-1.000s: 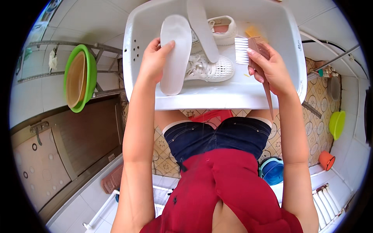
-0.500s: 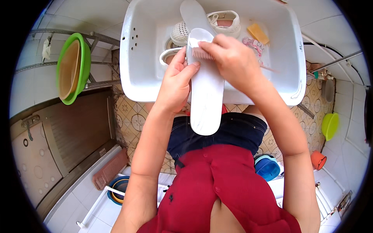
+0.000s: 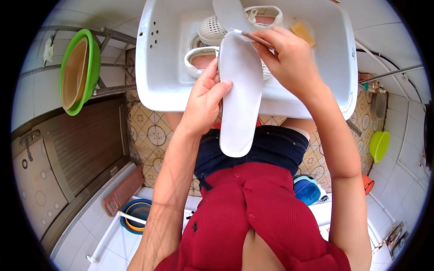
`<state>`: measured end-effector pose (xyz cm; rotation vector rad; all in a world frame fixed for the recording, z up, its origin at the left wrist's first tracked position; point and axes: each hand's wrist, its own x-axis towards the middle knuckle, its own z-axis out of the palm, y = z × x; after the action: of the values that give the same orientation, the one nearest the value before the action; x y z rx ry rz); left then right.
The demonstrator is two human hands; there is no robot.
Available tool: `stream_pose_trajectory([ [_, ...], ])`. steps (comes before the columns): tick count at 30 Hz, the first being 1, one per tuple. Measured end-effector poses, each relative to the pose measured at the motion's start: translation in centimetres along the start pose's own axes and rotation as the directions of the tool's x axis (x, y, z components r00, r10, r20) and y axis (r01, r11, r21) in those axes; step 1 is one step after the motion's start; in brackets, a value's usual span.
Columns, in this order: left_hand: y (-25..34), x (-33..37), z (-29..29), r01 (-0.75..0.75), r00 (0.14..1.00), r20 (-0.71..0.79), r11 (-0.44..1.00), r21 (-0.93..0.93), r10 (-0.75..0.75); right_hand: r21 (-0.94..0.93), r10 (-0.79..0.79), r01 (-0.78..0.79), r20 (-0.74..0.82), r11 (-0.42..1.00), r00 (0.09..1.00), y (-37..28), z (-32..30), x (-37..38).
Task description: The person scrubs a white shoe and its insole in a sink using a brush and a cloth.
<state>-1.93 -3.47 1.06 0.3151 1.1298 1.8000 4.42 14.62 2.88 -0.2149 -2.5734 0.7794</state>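
Right hand, gripping brown comb-brush, moved up to far end of long flat white insole. Left hand pinches insole's left side, lower down. Insole runs front to back, crossing above front edge of white sink.

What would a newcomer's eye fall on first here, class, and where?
Probably the long pale insole, centre, held by the left hand while the right hand holds a brush at its upper end. Next, white shoes in the white tub beyond it. A bright green basin at far left also stands out.
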Motion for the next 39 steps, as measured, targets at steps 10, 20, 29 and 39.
stream_pose_trajectory([
  [10, -2.3, 0.8, 0.8, -0.076, 0.992, -0.115, 0.97, -0.231, 0.051, 0.199, 0.199, -0.187, -0.043, 0.962, 0.979, -1.3, 1.7, -1.4],
  [20, -2.1, 0.7, 1.5, -0.118, 0.989, -0.116, 0.973, -0.198, 0.096, 0.13, 0.19, -0.187, -0.013, 0.974, 0.982, -1.9, 1.2, -1.7],
  [29, -2.2, 0.7, 1.7, -0.134, 0.987, -0.11, 0.975, -0.179, 0.116, 0.153, 0.242, -0.232, -0.044, 0.96, 0.969, -1.6, 1.0, -0.6],
  [39, -2.9, 0.6, 1.7, -0.041, 0.995, -0.098, 0.994, -0.102, 0.031, 0.155, 0.234, -0.236, 0.027, 0.959, 0.972, 0.1, -0.4, -1.1],
])
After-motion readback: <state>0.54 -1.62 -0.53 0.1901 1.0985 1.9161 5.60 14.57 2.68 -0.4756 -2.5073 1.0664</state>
